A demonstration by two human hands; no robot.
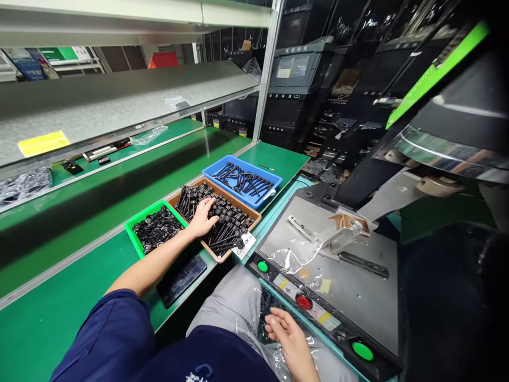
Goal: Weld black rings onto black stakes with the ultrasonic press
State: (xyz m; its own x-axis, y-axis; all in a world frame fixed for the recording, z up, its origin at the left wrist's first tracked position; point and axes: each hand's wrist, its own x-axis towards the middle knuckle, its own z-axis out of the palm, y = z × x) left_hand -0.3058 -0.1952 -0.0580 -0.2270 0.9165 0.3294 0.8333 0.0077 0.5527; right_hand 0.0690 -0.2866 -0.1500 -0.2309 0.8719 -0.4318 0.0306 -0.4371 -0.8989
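Note:
My left hand (203,218) rests on the black rod-like parts (226,233) in the brown tray (218,259). Its thumb and fingers are spread, and nothing is seen gripped in them. A green tray (135,241) of small black round parts stands left of the brown one, and a blue tray (207,172) with thin black parts stands behind. Over my lap, beside a clear plastic bag (280,361), my right hand (288,337) has its fingers curled with the thumb near the fingertips. What it holds, if anything, is too small to tell.
A machine with a metal plate (374,302), green buttons and a red button (304,302) stands at the right, its fixture (345,233) on top. A dark phone (183,278) lies near the bench edge. A metal shelf (119,101) spans above the green bench (47,323).

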